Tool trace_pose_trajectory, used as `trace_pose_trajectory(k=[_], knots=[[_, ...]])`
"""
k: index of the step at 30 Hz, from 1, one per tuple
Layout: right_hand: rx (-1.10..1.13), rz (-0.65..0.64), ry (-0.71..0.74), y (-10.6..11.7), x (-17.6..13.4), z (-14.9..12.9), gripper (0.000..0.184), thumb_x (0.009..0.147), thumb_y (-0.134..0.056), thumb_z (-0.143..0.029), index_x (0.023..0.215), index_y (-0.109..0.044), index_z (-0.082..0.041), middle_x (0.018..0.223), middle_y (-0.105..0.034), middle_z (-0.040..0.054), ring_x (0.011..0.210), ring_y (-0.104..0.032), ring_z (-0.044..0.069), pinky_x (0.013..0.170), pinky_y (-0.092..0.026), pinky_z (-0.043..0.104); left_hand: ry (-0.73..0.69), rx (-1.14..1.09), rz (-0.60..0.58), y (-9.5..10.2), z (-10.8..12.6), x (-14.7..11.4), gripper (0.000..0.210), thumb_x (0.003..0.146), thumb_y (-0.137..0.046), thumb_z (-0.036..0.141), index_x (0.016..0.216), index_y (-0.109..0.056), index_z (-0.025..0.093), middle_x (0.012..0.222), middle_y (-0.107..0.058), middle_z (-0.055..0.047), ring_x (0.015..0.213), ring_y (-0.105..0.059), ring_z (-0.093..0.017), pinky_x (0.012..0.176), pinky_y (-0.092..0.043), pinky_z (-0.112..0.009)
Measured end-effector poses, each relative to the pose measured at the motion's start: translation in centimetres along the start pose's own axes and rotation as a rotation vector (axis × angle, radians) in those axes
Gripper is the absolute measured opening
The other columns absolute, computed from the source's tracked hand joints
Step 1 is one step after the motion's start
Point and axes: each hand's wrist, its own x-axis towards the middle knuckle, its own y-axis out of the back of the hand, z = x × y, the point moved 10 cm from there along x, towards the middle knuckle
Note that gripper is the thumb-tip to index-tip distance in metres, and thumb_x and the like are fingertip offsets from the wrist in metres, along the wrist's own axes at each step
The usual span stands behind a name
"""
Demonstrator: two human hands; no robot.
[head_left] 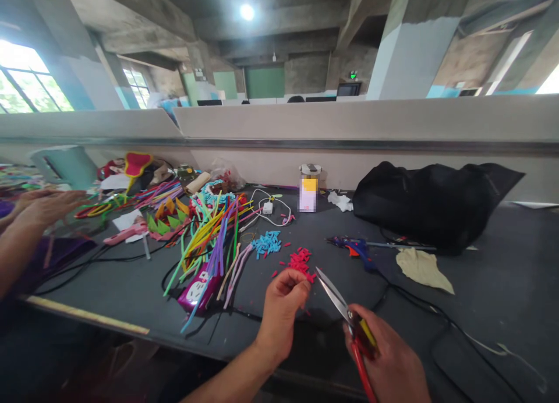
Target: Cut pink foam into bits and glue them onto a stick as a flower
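Scissors clamped in R hand grip; L hand pinched (can't tell contents) nr red bits.

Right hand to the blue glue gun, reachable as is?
Probably yes for reach: the glue gun lies just beyond the right hand, with mostly bare tabletop between. Gripping it looks doubtful, though, since that hand holds the scissors.

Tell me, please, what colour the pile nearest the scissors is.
The pile is pinkish-red, clearest in the head view.
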Motion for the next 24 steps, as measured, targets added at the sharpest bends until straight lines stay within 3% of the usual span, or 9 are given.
trace_pose_trajectory(k=[8, 11, 14, 20, 24], knots=[[0.026, -0.088, -0.092, -0.3, -0.6, 1.6, 0.027, 0.089, -0.049, -0.034, 0.112, -0.059, -0.023, 0.098, -0.073, 0.0031, 0.083, -0.072, 0.017, 0.067, -0.057, 0.025, -0.097, 0.204, 0.046, 0.2, 1.6, 0.0, 0.01, 0.067, -0.07, 0.021, 0.064, -0.061, 0.016, 0.062, -0.055, 0.002, 0.06, -0.045, -0.011, 0.059, -0.036, -0.022], [0.059, -0.045, -0.076, 0.1, -0.5, 1.3, 0.026, 0.09, -0.051, -0.036, 0.11, -0.059, -0.021, 0.095, -0.074, 0.0032, 0.079, -0.073, 0.016, 0.067, -0.057, 0.024, -0.119, 0.257, 0.022, -0.2, 1.6, -0.1, 0.008, 0.069, -0.066, 0.02, 0.064, -0.06, 0.017, 0.062, -0.055, 0.002, 0.06, -0.046, -0.012, 0.059, -0.037, -0.023], [0.135, 0.02, -0.096, 0.6, -0.2, 1.3, 0.029, 0.09, -0.053, -0.041, 0.107, -0.059, -0.019, 0.094, -0.074, 0.0056, 0.076, -0.073, 0.016, 0.068, -0.057, 0.022, -0.199, 0.469, -0.094, -1.8, 1.8, -0.8, 0.008, 0.068, -0.062, 0.013, 0.062, -0.06, 0.018, 0.059, -0.055, 0.001, 0.058, -0.047, -0.013, 0.058, -0.035, -0.025], [0.321, -0.004, -0.192, 0.4, 0.2, 1.8, 0.034, 0.087, -0.057, -0.045, 0.107, -0.061, -0.018, 0.082, -0.074, 0.0034, 0.064, -0.071, 0.013, 0.06, -0.057, 0.019, -0.606, 0.943, -0.425, -6.3, 1.2, -4.2, 0.014, 0.066, -0.06, 0.006, 0.068, -0.062, 0.02, 0.063, -0.06, -0.002, 0.06, -0.05, -0.015, 0.064, -0.031, -0.03], [0.337, 0.014, -0.208, 0.6, 0.4, 1.6, 0.032, 0.086, -0.054, -0.044, 0.104, -0.064, -0.02, 0.088, -0.076, 0.004, 0.071, -0.073, 0.015, 0.066, -0.058, 0.022, -0.716, 1.049, -0.467, -6.9, 0.3, -5.2, 0.015, 0.069, -0.06, 0.007, 0.072, -0.062, 0.021, 0.064, -0.061, -0.004, 0.06, -0.051, -0.016, 0.065, -0.029, -0.032]])
